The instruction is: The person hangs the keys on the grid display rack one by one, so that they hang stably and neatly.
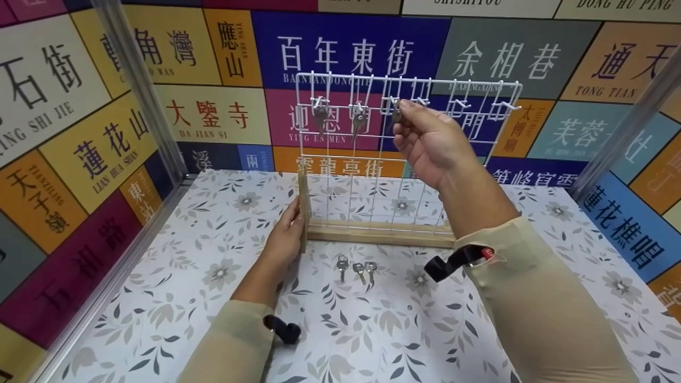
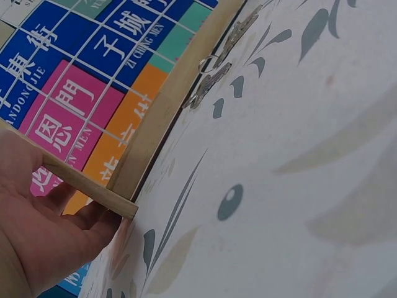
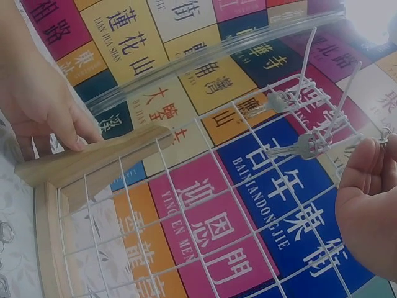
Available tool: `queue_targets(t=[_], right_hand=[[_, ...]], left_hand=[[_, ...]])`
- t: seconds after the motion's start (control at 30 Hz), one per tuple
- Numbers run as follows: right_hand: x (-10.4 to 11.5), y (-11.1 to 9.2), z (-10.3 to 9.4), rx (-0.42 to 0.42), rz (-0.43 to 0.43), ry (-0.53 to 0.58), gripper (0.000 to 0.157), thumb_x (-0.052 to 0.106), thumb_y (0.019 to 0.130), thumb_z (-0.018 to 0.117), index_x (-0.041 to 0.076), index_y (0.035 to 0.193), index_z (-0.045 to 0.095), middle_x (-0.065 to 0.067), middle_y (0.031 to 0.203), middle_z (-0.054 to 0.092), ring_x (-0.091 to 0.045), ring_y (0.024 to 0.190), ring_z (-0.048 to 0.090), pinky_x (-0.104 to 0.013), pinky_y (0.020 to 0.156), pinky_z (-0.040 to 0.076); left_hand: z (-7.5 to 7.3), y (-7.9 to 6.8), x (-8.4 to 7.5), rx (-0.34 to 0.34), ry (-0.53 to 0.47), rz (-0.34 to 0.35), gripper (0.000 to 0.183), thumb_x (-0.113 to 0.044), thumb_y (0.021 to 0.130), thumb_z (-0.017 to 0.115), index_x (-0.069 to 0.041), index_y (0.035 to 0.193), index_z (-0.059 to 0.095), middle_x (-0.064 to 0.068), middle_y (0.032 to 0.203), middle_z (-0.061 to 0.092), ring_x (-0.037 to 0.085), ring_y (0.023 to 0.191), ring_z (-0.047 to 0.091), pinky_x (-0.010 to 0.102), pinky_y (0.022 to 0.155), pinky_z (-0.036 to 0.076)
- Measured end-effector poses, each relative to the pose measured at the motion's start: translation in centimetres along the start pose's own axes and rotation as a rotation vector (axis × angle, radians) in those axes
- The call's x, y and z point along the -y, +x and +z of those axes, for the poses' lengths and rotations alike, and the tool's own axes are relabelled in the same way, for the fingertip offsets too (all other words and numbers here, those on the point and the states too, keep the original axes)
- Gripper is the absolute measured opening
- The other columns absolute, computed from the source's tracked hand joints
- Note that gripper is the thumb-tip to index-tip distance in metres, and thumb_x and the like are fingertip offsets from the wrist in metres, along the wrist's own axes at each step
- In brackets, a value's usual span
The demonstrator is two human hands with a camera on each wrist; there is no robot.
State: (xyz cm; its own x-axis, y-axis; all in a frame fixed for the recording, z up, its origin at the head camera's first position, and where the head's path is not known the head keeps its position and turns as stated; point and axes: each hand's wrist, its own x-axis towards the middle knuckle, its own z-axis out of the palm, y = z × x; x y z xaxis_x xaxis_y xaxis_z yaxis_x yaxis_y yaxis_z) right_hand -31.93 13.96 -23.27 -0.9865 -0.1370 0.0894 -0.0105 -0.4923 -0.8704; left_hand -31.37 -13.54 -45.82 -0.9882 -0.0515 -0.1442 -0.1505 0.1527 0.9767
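A white wire grid rack (image 1: 457, 82) with hooks along its top stands on a wooden base (image 1: 380, 235). My left hand (image 1: 284, 234) grips the wooden end piece (image 2: 93, 186) of the base, thumb on one side and fingers on the other. Up at a middle hook, my right hand (image 1: 433, 143) pinches a key (image 1: 397, 115) between thumb and fingertips; whether its ring is over the hook cannot be told. Silvery keys hang from two hooks further left, one key (image 1: 321, 113) at the end and another key (image 1: 359, 121) beside it.
Several loose keys (image 1: 342, 265) lie on the leaf-patterned tabletop (image 1: 223, 271) in front of the base. Unused hooks (image 1: 503, 109) stick out at the rack's right end. Clear posts (image 1: 141, 80) and a colourful sign-covered wall (image 1: 213, 114) stand behind.
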Motion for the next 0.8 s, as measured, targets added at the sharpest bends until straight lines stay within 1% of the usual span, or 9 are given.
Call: queue_targets(t=[0.1, 0.27, 0.37, 0.43, 0.5, 0.63, 0.8], right_hand=[[-0.2, 0.2, 0.3, -0.016, -0.002, -0.002, 0.026, 0.019, 0.102, 0.075, 0.003, 0.122, 0.071, -0.004, 0.095, 0.069, -0.014, 0.083, 0.067, -0.019, 0.075, 0.061], [-0.5, 0.4, 0.4, -0.027, -0.003, -0.002, 0.019, 0.017, 0.103, 0.074, 0.005, 0.117, 0.072, -0.004, 0.096, 0.07, -0.014, 0.083, 0.067, -0.02, 0.075, 0.061], [-0.7, 0.4, 0.2, -0.028, -0.002, -0.008, 0.021, 0.016, 0.102, 0.074, 0.005, 0.121, 0.072, -0.005, 0.098, 0.07, -0.015, 0.083, 0.067, -0.02, 0.075, 0.061], [-0.8, 0.3, -0.1, -0.027, -0.003, -0.021, 0.027, 0.016, 0.102, 0.075, 0.004, 0.126, 0.071, -0.006, 0.099, 0.071, -0.015, 0.084, 0.067, -0.02, 0.077, 0.061], [-1.0, 0.2, -0.5, -0.026, -0.002, -0.031, 0.032, 0.016, 0.101, 0.076, 0.003, 0.13, 0.069, -0.006, 0.101, 0.071, -0.015, 0.085, 0.067, -0.02, 0.078, 0.062], [-1.8, -0.1, -1.7, -0.022, 0.005, -0.052, 0.033, 0.017, 0.1, 0.077, 0.003, 0.129, 0.069, -0.005, 0.101, 0.073, -0.014, 0.086, 0.067, -0.021, 0.079, 0.061], [-4.0, -0.9, -3.7, -0.016, 0.031, -0.086, 0.031, 0.019, 0.099, 0.08, 0.006, 0.126, 0.069, -0.003, 0.1, 0.073, -0.014, 0.086, 0.067, -0.022, 0.079, 0.061]], left_hand=[[0.0, -0.1, 0.0, -0.002, -0.006, 0.003, 0.05, -0.049, 0.115, 0.042, -0.06, 0.162, 0.028, -0.012, 0.177, 0.03, 0.025, 0.166, 0.027, 0.053, 0.136, 0.023], [0.0, -0.2, -0.2, -0.005, -0.001, -0.012, 0.049, -0.051, 0.114, 0.041, -0.064, 0.16, 0.028, -0.014, 0.177, 0.028, 0.023, 0.167, 0.023, 0.054, 0.136, 0.02], [0.0, -0.1, -0.2, -0.003, -0.004, -0.013, 0.049, -0.051, 0.114, 0.042, -0.064, 0.159, 0.028, -0.015, 0.177, 0.028, 0.023, 0.167, 0.022, 0.054, 0.136, 0.02], [0.0, 0.0, -0.1, 0.0, -0.01, -0.009, 0.049, -0.05, 0.114, 0.042, -0.064, 0.159, 0.029, -0.014, 0.177, 0.029, 0.023, 0.167, 0.022, 0.053, 0.136, 0.02], [-0.1, 0.0, -0.1, 0.005, -0.015, -0.001, 0.049, -0.049, 0.115, 0.042, -0.063, 0.16, 0.029, -0.014, 0.177, 0.029, 0.022, 0.167, 0.022, 0.052, 0.136, 0.02], [-0.1, 0.1, 0.0, 0.005, -0.013, 0.003, 0.05, -0.05, 0.114, 0.042, -0.063, 0.16, 0.029, -0.015, 0.176, 0.03, 0.021, 0.167, 0.021, 0.052, 0.137, 0.019], [-0.1, 0.1, 0.0, 0.0, 0.013, -0.016, 0.048, -0.052, 0.114, 0.042, -0.067, 0.158, 0.028, -0.018, 0.176, 0.028, 0.021, 0.168, 0.02, 0.055, 0.137, 0.017]])
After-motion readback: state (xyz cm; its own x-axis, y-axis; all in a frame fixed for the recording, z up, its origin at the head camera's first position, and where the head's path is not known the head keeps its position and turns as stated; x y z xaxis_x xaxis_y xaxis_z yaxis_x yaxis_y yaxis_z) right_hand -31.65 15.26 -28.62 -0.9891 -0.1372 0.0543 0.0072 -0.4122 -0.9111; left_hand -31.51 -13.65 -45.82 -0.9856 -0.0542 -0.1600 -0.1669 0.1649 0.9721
